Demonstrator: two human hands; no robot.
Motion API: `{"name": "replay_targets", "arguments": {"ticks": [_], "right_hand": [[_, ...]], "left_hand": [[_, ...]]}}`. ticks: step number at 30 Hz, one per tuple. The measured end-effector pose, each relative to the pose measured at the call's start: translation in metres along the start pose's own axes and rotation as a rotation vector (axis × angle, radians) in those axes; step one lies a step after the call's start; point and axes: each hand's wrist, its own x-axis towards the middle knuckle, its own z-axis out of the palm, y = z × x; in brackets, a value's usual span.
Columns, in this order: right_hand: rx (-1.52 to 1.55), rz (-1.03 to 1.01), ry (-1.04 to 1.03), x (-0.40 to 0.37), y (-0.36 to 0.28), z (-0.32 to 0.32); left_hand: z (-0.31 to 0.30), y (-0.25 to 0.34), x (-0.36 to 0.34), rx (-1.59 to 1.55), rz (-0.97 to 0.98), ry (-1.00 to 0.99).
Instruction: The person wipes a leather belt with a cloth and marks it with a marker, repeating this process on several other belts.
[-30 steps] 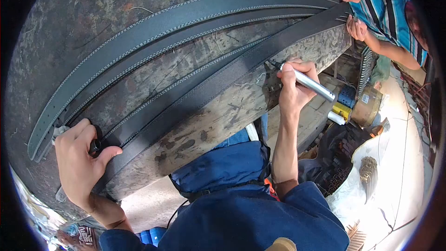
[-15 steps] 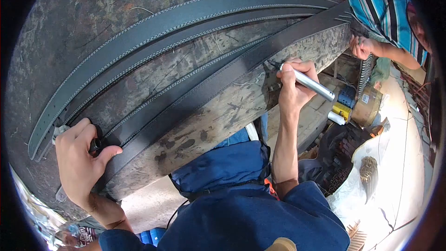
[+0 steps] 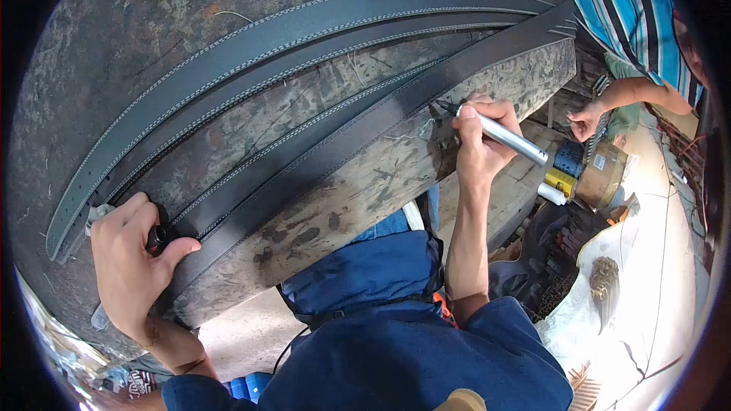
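My right hand (image 3: 487, 137) is closed round a silver marker (image 3: 509, 141). The marker's black tip touches or hovers close to the lower edge of a dark leather belt strap (image 3: 346, 131). On the left, my left hand (image 3: 133, 266) rests over the strap ends, its thumb lying along the nearest strap. A small black cylinder with a hollow end, like a marker cap (image 3: 158, 236), sits between its thumb and fingers. Several more stitched straps (image 3: 251, 42) curve across the bench, and a row of holes shows at the outermost one's left end.
A worn, stained workbench (image 3: 304, 221) carries the straps and loose threads. At upper right stands another person in a striped shirt (image 3: 620, 11), one hand (image 3: 586, 120) lowered. Below lie a cardboard box (image 3: 603, 171), a yellow box (image 3: 560, 181) and a white roll (image 3: 551, 194).
The other person's hands have left the far end of the bench, one dropping lower beside it. My own hands and the straps have barely moved.
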Motion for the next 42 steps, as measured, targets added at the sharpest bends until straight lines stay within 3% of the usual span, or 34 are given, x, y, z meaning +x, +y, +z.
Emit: {"name": "replay_targets", "arguments": {"ticks": [11,15,17,31,33,37,42], "right_hand": [[-0.109,-0.116,-0.084,0.000,0.003,0.000],[-0.053,-0.057,-0.056,0.000,-0.002,-0.001],[-0.002,0.021,0.065,-0.001,-0.003,0.001],[-0.151,-0.009,0.046,-0.002,-0.003,0.003],[-0.060,0.059,0.106,-0.001,-0.002,0.000],[0.573,0.128,0.070,0.008,0.005,-0.016],[0.485,0.143,0.109,0.009,0.001,-0.012]], "left_hand": [[0.001,0.000,0.000,-0.003,0.005,0.009],[0.001,0.000,0.000,0.000,0.025,0.018],[0.001,-0.001,-0.001,0.007,0.023,0.016],[0.002,0.000,0.000,-0.025,-0.007,0.011],[0.001,0.000,0.000,-0.021,-0.005,0.004],[-0.003,0.000,0.001,-0.067,-0.024,-0.041],[-0.007,0.010,0.013,-0.087,0.039,0.022]]}}
